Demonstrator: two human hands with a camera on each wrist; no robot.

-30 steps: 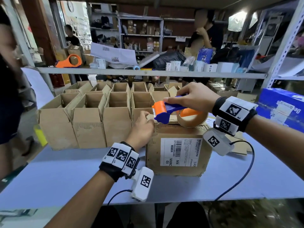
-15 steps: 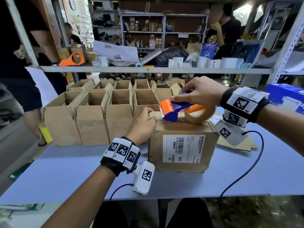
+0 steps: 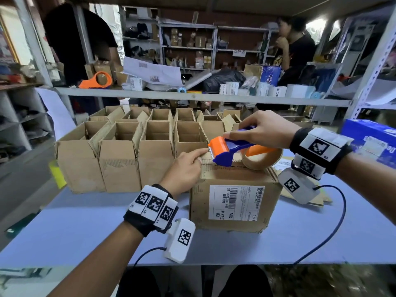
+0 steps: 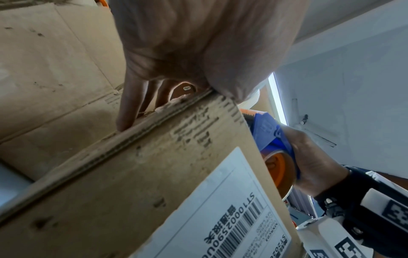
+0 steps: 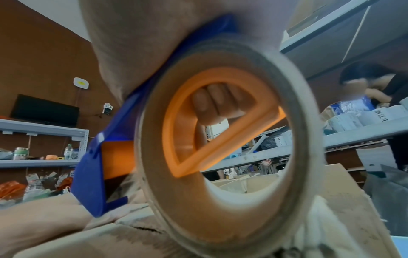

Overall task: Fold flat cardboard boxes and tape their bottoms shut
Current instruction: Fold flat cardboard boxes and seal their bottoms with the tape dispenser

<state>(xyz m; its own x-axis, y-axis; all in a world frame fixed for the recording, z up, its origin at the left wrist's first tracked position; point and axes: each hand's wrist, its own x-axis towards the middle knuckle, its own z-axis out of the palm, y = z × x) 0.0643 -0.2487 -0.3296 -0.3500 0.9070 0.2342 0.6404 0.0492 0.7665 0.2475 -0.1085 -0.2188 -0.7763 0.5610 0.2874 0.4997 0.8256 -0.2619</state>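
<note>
Over on the left of the blue table (image 3: pixel 64 230) stands a block of open cardboard boxes (image 3: pixel 120 159), flaps up, packed side by side in rows; the back rows are half hidden behind the front ones. Just right of them sits the box being worked on (image 3: pixel 233 202), closed flaps uppermost, a white barcode label (image 3: pixel 235 203) on the near face.

The left hand (image 3: pixel 184 170) rests on that box's top left edge, fingers curled down over the rim. The left wrist view shows the fingers (image 4: pixel 130 104) hooked over the far side of the flap edge — their tips vanish behind the cardboard, so how hard they press I cannot tell.

Right beside it, the right hand (image 3: pixel 263 129) grips the orange-and-blue tape dispenser (image 3: pixel 229 150) from above, its orange cutter end nearly touching the left fingertips. The brown tape roll (image 3: pixel 263 157) sits on the box top. From the right wrist, three fingertips (image 5: pixel 216 104) show through the roll's hollow core, wrapped round the orange frame; the view is blurred and the hand blocks most of it. Whether any tape is already stuck down is hard to make out.

Farther right, flat cardboard (image 3: pixel 308 196) lies partly hidden behind the right wrist, and a blue carton (image 3: pixel 372 142) is cut off by the frame's edge.
</note>
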